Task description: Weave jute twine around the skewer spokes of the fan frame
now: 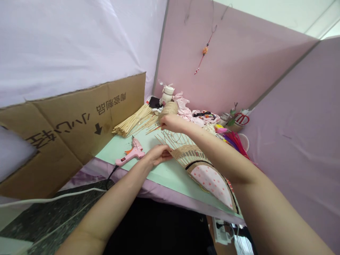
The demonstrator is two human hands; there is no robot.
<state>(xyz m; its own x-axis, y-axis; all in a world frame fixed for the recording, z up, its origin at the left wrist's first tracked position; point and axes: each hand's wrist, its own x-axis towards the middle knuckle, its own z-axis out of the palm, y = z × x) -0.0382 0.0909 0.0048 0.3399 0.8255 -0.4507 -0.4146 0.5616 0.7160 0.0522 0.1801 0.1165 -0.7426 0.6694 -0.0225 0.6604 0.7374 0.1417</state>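
Both forearms are bare to the elbow, no sleeves showing. The left hand (157, 154) and right hand (171, 123) wear no gloves.

Pink partition walls (239, 60), cardboard sheet (79, 120)

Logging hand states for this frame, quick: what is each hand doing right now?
Left hand: closed on the edge of the woven reed fan, pinning it to the green mat.
Right hand: pinching a thin reed stick above the fan.
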